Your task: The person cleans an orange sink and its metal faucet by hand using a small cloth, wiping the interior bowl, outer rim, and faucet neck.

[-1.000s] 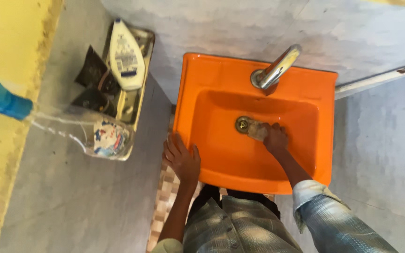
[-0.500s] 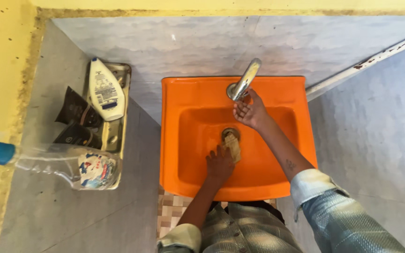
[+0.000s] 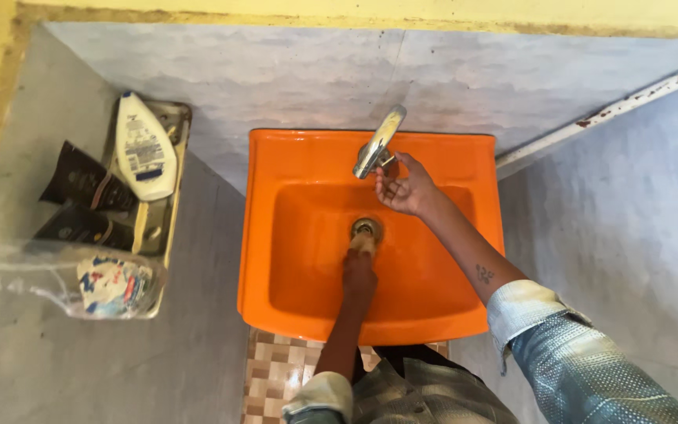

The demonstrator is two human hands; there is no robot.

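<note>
An orange wash basin point(image 3: 276, 235) hangs on a grey tiled wall, with a chrome tap point(image 3: 379, 142) at its back and a brass drain point(image 3: 366, 228) in the bowl. My left hand point(image 3: 359, 271) is down in the bowl, closed on a small tan scrub cloth point(image 3: 362, 244) pressed just below the drain. My right hand point(image 3: 403, 188) is raised under the tap's spout, fingers apart and palm up, touching or nearly touching the tap. I see no water running.
A metal wall shelf point(image 3: 173, 196) to the left holds a white lotion bottle point(image 3: 143, 145), two dark tubes point(image 3: 84, 188) and a clear plastic bottle point(image 3: 80, 283) lying on its side. A white pipe point(image 3: 606, 114) runs along the right wall. Checked floor tiles point(image 3: 276, 377) show below.
One second ago my right hand held the cloth at the drain and my left rested on the rim. Now my left hand holds the cloth and my right has gone up to the tap.
</note>
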